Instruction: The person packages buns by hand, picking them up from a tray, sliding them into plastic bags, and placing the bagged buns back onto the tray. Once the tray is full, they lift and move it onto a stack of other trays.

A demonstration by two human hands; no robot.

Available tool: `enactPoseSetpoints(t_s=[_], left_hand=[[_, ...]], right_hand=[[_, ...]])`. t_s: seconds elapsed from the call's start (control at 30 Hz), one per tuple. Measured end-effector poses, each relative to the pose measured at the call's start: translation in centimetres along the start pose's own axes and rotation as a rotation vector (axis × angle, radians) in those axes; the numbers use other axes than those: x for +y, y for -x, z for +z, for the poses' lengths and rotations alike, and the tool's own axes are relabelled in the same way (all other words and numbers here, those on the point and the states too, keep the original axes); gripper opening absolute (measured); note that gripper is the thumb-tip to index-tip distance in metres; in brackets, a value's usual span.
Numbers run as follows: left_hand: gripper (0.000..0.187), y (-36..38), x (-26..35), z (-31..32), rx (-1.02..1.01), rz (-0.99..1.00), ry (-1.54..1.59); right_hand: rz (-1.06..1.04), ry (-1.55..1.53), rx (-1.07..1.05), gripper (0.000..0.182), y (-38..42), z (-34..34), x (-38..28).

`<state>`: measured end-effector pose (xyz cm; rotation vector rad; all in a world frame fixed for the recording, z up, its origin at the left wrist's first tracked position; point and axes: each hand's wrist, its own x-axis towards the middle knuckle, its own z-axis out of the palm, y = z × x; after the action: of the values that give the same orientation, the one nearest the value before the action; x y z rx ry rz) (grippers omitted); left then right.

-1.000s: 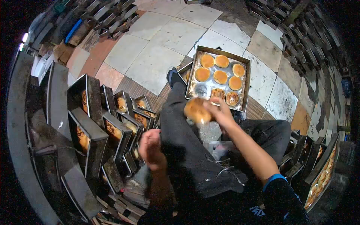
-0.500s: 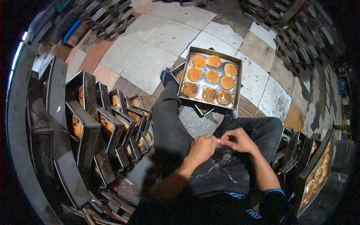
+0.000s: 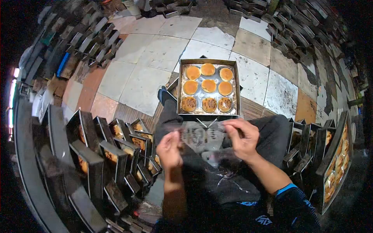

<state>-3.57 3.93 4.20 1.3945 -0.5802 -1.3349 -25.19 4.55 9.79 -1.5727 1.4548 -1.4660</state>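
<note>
A clear plastic bag (image 3: 200,136) with dark print is stretched between my two hands above my lap; motion blurs it. My left hand (image 3: 170,150) pinches its left side, fingers closed. At the upper right edge, my right hand (image 3: 244,139) grips it between thumb and fingers. Beyond my hands stands a square metal tray (image 3: 237,91) holding round golden buns in rows. The front buns, such as the bun at the left (image 3: 189,104), look darker on top, with shiny, printed-looking surfaces. Bare golden-topped buns, like the middle one (image 3: 208,86), fill the rows behind.
Stacked metal loaf tins (image 3: 90,155) with browned bread inside crowd my left. At my right a tilted tray (image 3: 321,171) holds shiny wrapped buns, beside more tins (image 3: 297,143). Further tins (image 3: 295,29) are piled at the back on the tiled floor (image 3: 155,52).
My hands were close together over my lap; now they are apart, with the clear bag spread between them. The view has turned, so the tray appears slightly lower and further left.
</note>
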Motion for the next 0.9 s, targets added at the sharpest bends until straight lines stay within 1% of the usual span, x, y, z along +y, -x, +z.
enactPoseSetpoints(t_s=[0.03,0.07,0.1,0.13,0.17,0.2,0.23,0.27,0.3,0.33,0.37,0.43,0.47,0.5,0.53,0.57,0.6,0.63,0.67,0.7,0.73,0.77,0.83,0.87,0.9], left_hand=[[0.015,-1.2,-0.9,-1.4,0.114,0.148,-0.072],[0.014,-2.5,-1.7,-2.9,0.201,0.201,-0.049],[0.013,-3.4,-2.4,-4.0,0.291,0.254,-0.029],[0.01,-3.3,-2.0,-4.1,0.259,0.24,0.026],[0.009,-3.2,-1.4,-4.2,0.23,0.226,0.081],[0.009,-3.8,-1.8,-4.7,0.243,0.208,0.025],[0.009,-4.1,-1.8,-4.4,0.269,0.188,0.016],[0.011,-4.2,-1.5,-3.7,0.306,0.377,-0.272],[0.014,-4.8,-1.5,-3.5,0.328,0.564,-0.566],[0.017,-5.3,-3.1,-6.4,0.222,0.675,-0.823],[0.017,-5.2,-3.7,-8.4,0.236,0.653,-0.836],[0.022,-5.8,-4.8,-10.2,-0.261,0.57,-0.473],[0.032,-5.3,-3.4,-5.9,0.005,0.566,-0.204],[0.032,-5.6,-2.8,-5.4,0.015,0.556,-0.203],[0.033,-5.5,-2.2,-5.2,-0.036,0.462,-0.069],[0.034,-5.6,-1.9,-5.2,-0.089,0.371,0.068],[0.027,-7.6,-1.4,-6.0,-0.376,0.556,-0.024],[0.027,-6.8,-2.9,-6.5,-0.379,0.57,-0.017],[0.023,-5.2,-5.1,-7.2,-0.063,0.382,-0.182],[0.02,-4.7,-4.1,-5.7,0.25,0.186,-0.335],[0.016,-6.0,-3.5,-4.0,0.155,0.568,-0.157],[0.016,-6.1,-2.3,-3.3,0.143,0.592,-0.145],[0.019,-4.9,-0.6,-2.4,0.135,0.14,0.281],[0.019,-4.6,-0.1,-2.0,0.11,0.157,0.286],[0.025,-4.6,-0.2,-1.9,0.203,0.188,0.009]], right_hand=[[-0.034,-0.013,-0.021,0.007,-1.2,1.2,1.0],[0.106,-0.039,-0.138,0.011,-2.5,2.2,3.4],[0.251,-0.098,-0.269,0.029,-3.9,3.2,7.2],[0.337,-0.123,-0.331,0.036,-4.9,4.6,13.2],[0.518,0.156,-0.437,0.036,-6.5,5.5,17.9],[0.541,0.273,-0.473,0.039,-6.8,6.2,24.6],[0.761,0.678,-0.625,0.045,-9.2,6.3,27.5],[0.615,0.885,-0.646,0.043,-8.9,5.8,35.3],[0.669,0.687,-0.515,0.052,-9.9,4.8,39.8],[0.644,0.715,-0.421,0.056,-11.4,4.3,42.6],[0.617,0.746,-0.326,0.061,-12.3,4.0,44.7],[0.784,0.671,-0.239,0.063,-14.4,4.0,47.9],[0.785,0.678,-0.254,0.063,-15.3,4.3,48.2],[0.869,0.777,-0.292,0.067,-16.3,4.4,47.9],[0.951,0.878,-0.328,0.071,-16.6,4.5,47.4],[0.95,0.884,-0.332,0.071,-15.7,4.7,47.3],[0.705,1.052,-0.368,0.074,-14.2,4.8,47.1],[0.445,1.205,-0.391,0.077,-13.0,4.6,46.5],[0.506,0.967,-0.388,0.078,-12.3,4.2,44.4],[0.556,0.725,-0.382,0.079,-11.1,3.4,42.8],[0.608,0.566,-0.276,0.072,-9.9,2.7,41.9],[0.618,0.379,-0.138,0.062,-8.6,2.4,40.8],[0.881,-0.409,0.06,0.052,-8.6,1.5,30.8],[0.976,-0.671,0.029,0.05,-7.9,-0.2,27.7],[1.06,-0.937,-0.008,0.049,-6.9,-1.9,24.7]])
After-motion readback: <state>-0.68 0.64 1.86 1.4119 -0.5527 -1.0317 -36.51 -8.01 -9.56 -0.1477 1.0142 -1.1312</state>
